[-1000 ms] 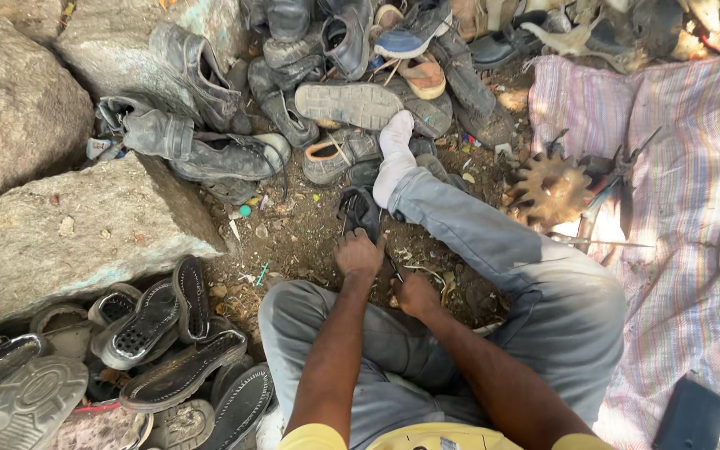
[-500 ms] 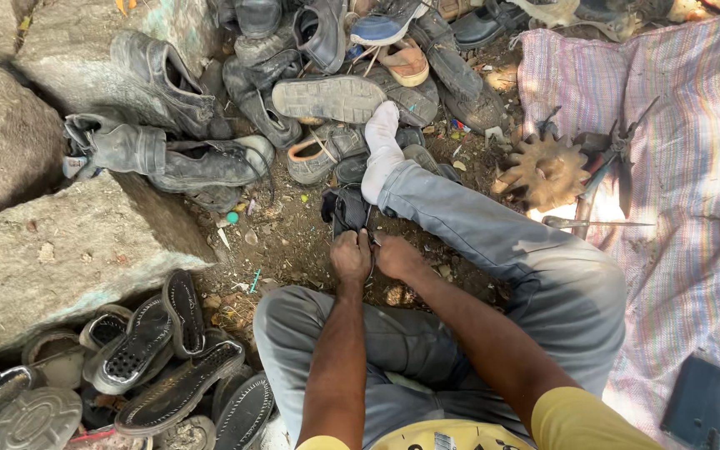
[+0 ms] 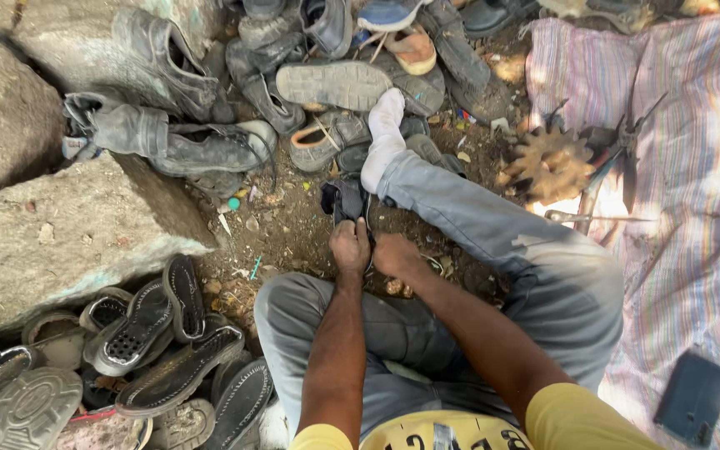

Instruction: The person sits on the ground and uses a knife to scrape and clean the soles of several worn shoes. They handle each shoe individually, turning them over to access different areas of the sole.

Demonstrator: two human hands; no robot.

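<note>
Fingers of your left hand (image 3: 350, 247) clamp the dark shoe (image 3: 345, 200) just beside your outstretched leg (image 3: 477, 225), right hand (image 3: 395, 254) curled shut against it; keep both grips tight, working low.

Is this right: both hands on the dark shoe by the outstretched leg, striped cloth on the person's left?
Not quite. The head view shows the striped cloth on the person's right, not left. The rest holds: left hand and right hand are on the dark shoe beside the outstretched leg.

Both hands (image 3: 374, 252) on a dark shoe (image 3: 343, 200) amid worn footwear (image 3: 331, 83).
</note>
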